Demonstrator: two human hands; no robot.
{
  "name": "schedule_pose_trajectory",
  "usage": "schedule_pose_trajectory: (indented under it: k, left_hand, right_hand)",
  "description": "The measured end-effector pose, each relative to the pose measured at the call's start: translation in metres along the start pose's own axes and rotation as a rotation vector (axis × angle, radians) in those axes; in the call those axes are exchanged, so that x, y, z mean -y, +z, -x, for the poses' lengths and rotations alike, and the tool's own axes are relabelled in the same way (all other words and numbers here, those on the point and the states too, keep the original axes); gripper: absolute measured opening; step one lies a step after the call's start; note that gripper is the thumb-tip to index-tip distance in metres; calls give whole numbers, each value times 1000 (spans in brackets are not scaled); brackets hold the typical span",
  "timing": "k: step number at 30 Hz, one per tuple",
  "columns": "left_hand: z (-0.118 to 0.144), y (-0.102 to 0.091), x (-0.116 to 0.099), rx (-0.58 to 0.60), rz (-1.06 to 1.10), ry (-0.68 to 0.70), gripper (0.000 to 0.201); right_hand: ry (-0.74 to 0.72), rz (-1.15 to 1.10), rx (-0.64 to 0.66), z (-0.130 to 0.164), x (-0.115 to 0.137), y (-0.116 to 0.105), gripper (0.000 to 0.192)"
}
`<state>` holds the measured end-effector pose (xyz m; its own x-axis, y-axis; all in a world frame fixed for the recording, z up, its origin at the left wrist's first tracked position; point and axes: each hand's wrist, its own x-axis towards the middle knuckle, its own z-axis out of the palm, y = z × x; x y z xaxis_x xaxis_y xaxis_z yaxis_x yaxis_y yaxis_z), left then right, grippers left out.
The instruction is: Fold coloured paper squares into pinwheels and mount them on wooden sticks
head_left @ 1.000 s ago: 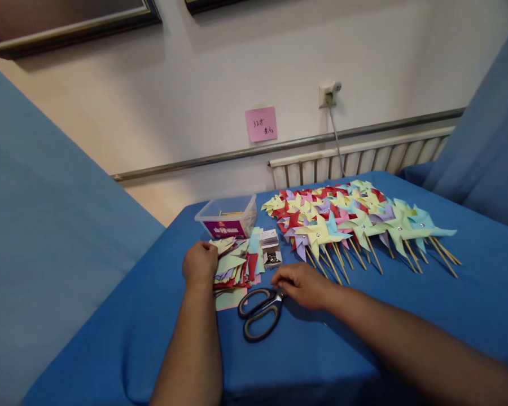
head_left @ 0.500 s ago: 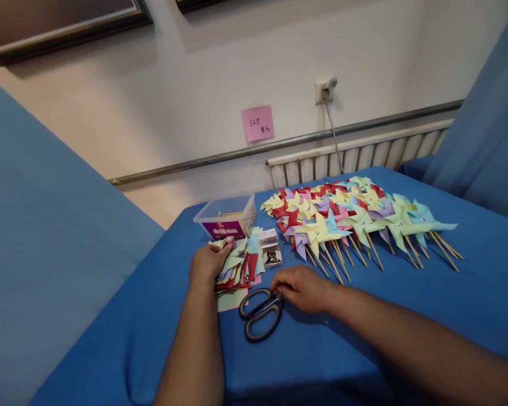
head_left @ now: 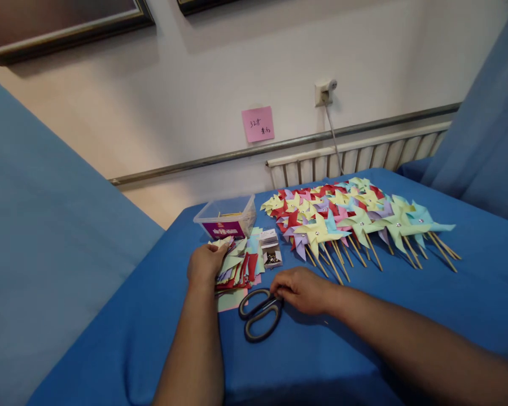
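Observation:
My left hand [head_left: 205,261] rests on the left side of a layered pile of coloured paper pieces [head_left: 239,269]. Its thumb and fingertips are closed on the upper edge of the paper. A pair of scissors [head_left: 264,307] with black and grey handles lies on the blue cloth, its loops pointing toward me. My right hand [head_left: 302,288] is closed over the blade end, so the blades are mostly hidden. Between the paper and the finished pinwheels stands a small open white box [head_left: 272,254] with shiny metal bits inside.
Many paper pinwheels [head_left: 317,232] on wooden sticks cover the table's back right. A clear plastic tub [head_left: 248,217] holding sticks stands behind the paper. Against the wall are a radiator [head_left: 355,155] and a pipe [head_left: 195,162]. A blue curtain [head_left: 46,237] hangs at the left.
My left hand has shifted very slightly left at the paper pile. The right hand and the scissors stay practically where they were.

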<state>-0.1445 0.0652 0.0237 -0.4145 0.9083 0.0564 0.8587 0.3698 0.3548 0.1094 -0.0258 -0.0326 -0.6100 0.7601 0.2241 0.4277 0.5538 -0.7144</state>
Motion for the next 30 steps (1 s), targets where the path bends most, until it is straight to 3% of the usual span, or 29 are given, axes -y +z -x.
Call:
schedule_pose_trajectory:
  k: [8,30]
  left_hand:
    - [-8,8,6,18,-38,17,50]
    - [-4,0,1,63,-22,65,50]
  right_hand:
    - [-9,21,6,-1,-4,3,23]
    - [-10,73,52,2,-1,0,19]
